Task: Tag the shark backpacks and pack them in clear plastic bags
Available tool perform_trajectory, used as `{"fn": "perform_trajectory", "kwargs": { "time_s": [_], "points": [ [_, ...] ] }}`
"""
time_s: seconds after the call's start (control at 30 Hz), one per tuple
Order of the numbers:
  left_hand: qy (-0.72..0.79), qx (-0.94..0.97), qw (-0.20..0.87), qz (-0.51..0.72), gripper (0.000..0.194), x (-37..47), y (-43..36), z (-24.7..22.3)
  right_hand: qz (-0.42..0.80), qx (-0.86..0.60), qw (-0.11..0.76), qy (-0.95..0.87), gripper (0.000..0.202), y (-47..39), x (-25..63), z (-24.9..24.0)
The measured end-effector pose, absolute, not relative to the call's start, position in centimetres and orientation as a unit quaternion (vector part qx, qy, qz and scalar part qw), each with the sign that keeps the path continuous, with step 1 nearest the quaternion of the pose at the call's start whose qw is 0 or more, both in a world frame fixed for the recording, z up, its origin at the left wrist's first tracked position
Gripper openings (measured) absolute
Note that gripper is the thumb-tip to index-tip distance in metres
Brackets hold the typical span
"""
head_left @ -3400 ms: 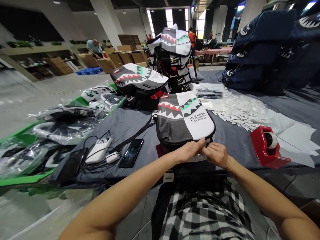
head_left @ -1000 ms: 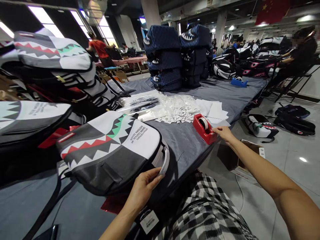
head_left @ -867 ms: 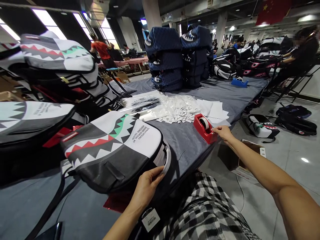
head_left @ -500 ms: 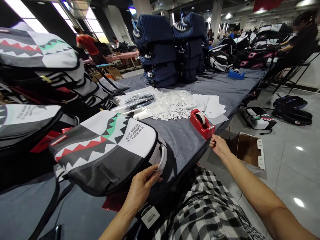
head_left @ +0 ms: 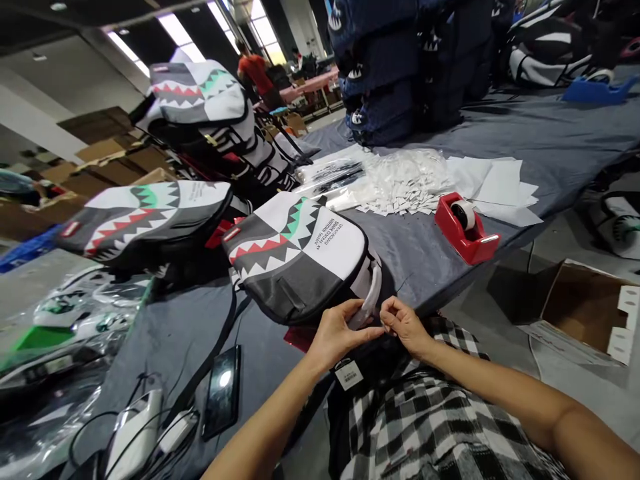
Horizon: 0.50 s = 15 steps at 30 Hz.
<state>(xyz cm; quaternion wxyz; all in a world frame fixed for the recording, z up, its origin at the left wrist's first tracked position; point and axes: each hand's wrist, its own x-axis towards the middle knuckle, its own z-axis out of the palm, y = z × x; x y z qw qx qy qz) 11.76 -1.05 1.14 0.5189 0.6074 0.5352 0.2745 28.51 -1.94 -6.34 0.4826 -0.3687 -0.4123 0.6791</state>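
Note:
A grey and white backpack [head_left: 300, 260] with a shark-mouth print lies on the cloth-covered table, its wrapped white handle [head_left: 371, 293] facing me. My left hand [head_left: 345, 331] is at that handle, thumb and fingers apart, the thumb tip near my other hand. Pinched fingers of my right hand [head_left: 403, 325] are just right of the handle; what they hold is too small to make out. A red tape dispenser [head_left: 467, 230] sits near the table edge. Below the hands hangs a white tag [head_left: 349, 375].
A second shark backpack [head_left: 150, 220] lies to the left, with stacked bags [head_left: 200, 93] behind. Navy bags [head_left: 380, 73] stand at the back. White slips [head_left: 405, 183], a phone [head_left: 223, 390] and cables lie on the table. An open carton [head_left: 580, 307] is on the floor.
My right hand has moved left from the tape dispenser to beside the handle. My left hand's fingers have spread from their pinch on the handle. The view has turned left.

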Motion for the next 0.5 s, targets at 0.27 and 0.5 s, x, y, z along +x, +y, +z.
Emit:
{"fn": "perform_trajectory", "kwargs": {
  "time_s": [0.27,0.5],
  "points": [
    [0.564,0.629,0.426,0.323,0.040,12.3,-1.5,0.1,0.663,-0.394,0.469,-0.430,0.050,-2.0,27.3,-7.8],
    [0.553,0.599,0.472,0.337,0.044,12.0,-1.4,-0.4,0.666,-0.403,0.441,-0.448,0.043,-1.2,27.2,-7.8]
  ]
}}
